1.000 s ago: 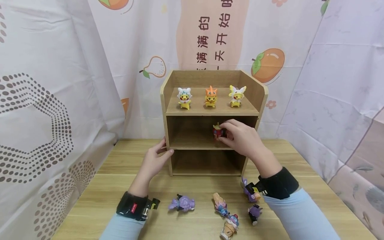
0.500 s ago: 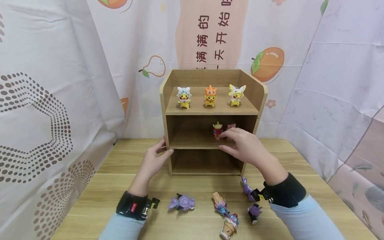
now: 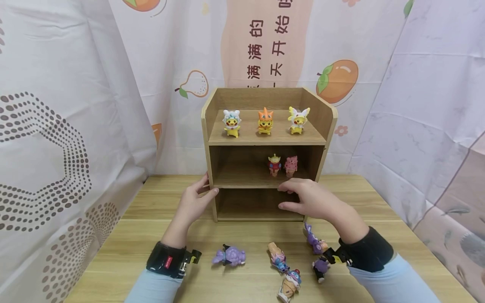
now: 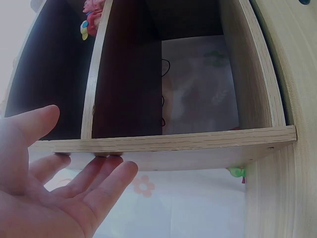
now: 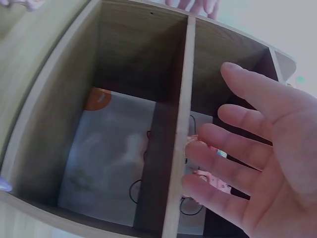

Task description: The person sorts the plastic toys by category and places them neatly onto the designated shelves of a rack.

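A small wooden shelf unit (image 3: 265, 143) stands on the table. On its middle shelf, right of centre, a red and blue figurine with a yellow-green head (image 3: 274, 165) stands beside a pink bear-like figurine on a cone (image 3: 291, 166). My right hand (image 3: 314, 200) is in front of the shelf's right side, below those two, fingers apart and holding nothing. My left hand (image 3: 195, 206) rests against the shelf's left side panel; in the left wrist view its fingertips (image 4: 126, 171) touch the outer face. Three yellow figurines in hats, including an orange-hatted one (image 3: 265, 121), stand on the top shelf.
Several figurines lie on the wooden table (image 3: 151, 227) in front of the shelf: a purple one (image 3: 230, 256) at left, a blue-headed cone one (image 3: 279, 257), another cone figurine (image 3: 289, 286), and two purple ones, one (image 3: 321, 268) near my right wrist strap. A patterned curtain (image 3: 178, 54) hangs behind.
My right hand has let go of the red and blue figurine, which stays on the middle shelf, and has drawn back down and toward me. The left hand has stayed in place.
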Tool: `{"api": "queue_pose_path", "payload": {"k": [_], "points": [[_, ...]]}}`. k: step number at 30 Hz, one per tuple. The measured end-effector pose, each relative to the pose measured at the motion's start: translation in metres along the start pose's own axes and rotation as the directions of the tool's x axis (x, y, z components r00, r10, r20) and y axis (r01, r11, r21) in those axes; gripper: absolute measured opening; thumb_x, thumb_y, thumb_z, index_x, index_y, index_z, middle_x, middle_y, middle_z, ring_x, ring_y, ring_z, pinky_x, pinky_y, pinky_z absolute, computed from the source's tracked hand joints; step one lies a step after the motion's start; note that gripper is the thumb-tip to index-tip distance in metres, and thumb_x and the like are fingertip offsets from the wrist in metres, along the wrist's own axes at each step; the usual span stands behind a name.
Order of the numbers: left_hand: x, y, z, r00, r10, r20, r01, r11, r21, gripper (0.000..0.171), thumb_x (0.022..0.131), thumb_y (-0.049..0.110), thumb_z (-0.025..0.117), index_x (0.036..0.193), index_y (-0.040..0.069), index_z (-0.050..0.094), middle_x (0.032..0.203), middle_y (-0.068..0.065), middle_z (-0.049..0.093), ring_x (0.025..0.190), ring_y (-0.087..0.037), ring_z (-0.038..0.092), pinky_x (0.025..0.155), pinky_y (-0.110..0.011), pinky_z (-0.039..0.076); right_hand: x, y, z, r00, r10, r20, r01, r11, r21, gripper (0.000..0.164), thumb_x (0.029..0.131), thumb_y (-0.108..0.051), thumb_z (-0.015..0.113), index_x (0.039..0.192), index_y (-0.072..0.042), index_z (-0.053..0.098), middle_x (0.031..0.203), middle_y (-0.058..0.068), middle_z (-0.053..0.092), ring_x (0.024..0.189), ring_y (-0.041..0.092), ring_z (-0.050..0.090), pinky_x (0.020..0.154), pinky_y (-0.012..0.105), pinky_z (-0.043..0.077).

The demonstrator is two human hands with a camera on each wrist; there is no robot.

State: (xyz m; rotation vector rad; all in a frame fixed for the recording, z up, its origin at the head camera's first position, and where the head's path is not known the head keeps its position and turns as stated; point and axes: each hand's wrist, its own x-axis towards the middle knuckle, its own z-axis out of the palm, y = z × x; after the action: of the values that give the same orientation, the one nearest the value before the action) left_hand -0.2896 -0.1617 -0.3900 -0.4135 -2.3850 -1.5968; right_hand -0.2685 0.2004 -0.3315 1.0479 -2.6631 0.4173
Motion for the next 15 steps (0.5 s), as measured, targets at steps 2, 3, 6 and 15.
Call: {"api": "queue_pose_path", "payload": {"k": [2, 3, 6, 15], "points": [[0.000, 0.000, 0.000, 1.000, -0.004, -0.001, 0.004, 1.000, 0.003, 0.067, 0.097, 0.025, 0.073, 0.154, 0.006, 0.042, 0.145, -0.021, 0.054, 0.125, -0.038, 0.059, 0.093, -0.047, 0.056, -0.003, 0.000, 0.004, 1.000, -0.001, 0.023, 0.001, 1.000, 0.009, 0.041, 0.092, -0.039, 0.077, 0.121, -0.011, 0.072, 0.114, 0.001, 0.071, 0.101, 0.020, 0.068, 0.085, 0.042, 0.057], [0.000, 0.000, 0.000, 1.000, -0.006, -0.001, 0.006, 1.000, 0.002, 0.068, 0.097, 0.025, 0.073, 0.155, 0.006, 0.042, 0.146, -0.021, 0.054, 0.125, -0.038, 0.059, 0.093, -0.047, 0.056, -0.004, 0.001, 0.006, 0.999, 0.000, 0.033, 0.000, 1.000, 0.009, 0.041, 0.091, -0.039, 0.078, 0.121, -0.011, 0.072, 0.114, 0.001, 0.071, 0.099, 0.019, 0.068, 0.084, 0.041, 0.057], [0.000, -0.001, 0.001, 1.000, -0.002, 0.002, 0.002, 1.000, 0.000, 0.067, 0.097, 0.025, 0.072, 0.155, 0.006, 0.042, 0.146, -0.021, 0.053, 0.125, -0.039, 0.059, 0.093, -0.047, 0.056, -0.009, 0.000, 0.012, 0.997, 0.019, 0.075, -0.018, 1.000, -0.007, 0.043, 0.091, -0.041, 0.078, 0.122, -0.011, 0.071, 0.113, -0.001, 0.071, 0.098, 0.020, 0.069, 0.082, 0.040, 0.058], [-0.001, 0.001, 0.001, 1.000, 0.006, -0.003, -0.006, 1.000, -0.001, 0.066, 0.097, 0.024, 0.072, 0.154, 0.006, 0.043, 0.146, -0.020, 0.053, 0.125, -0.038, 0.059, 0.091, -0.046, 0.057, -0.017, -0.002, 0.025, 0.983, 0.060, 0.172, -0.055, 0.998, -0.031, 0.045, 0.090, -0.042, 0.078, 0.123, -0.012, 0.071, 0.115, 0.001, 0.070, 0.096, 0.017, 0.068, 0.078, 0.039, 0.057]]}}
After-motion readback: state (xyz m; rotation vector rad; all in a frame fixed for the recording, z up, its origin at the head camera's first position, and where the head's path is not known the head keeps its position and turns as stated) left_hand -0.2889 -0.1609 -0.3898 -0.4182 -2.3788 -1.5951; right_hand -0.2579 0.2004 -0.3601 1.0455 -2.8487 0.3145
